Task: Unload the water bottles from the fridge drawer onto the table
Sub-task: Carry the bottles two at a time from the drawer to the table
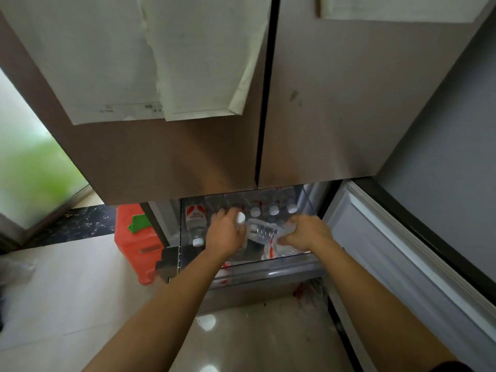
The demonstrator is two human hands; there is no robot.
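Reaching into the pulled-out fridge drawer point(241, 267) with both arms, I have my left hand point(227, 232) curled around an upright water bottle, its white cap point(240, 218) poking out above my thumb side. My right hand point(306, 233) is clamped on the clear shrink-wrap point(261, 232) that bundles several bottles lying near the drawer's centre.

More water bottles remain: three white caps point(273, 210) in a row at 12 o'clock from my hands, and one loose bottle point(196, 222) lying on its side at 9 o'clock, cap toward me. No surface is in view, so the drop-off spot must be behind me or off to one side.

What worries me is the wrap. It looks thin and already torn open, so lifting by it could let bottles slide out onto the tiled floor point(80, 291). The closed upper fridge doors point(188, 143) overhang the drawer, and a bottle raised straight up could knock their lower edge. The open lower door point(389, 251) at 3 o'clock crowds my right elbow. Condensation may also make my left grip slip.
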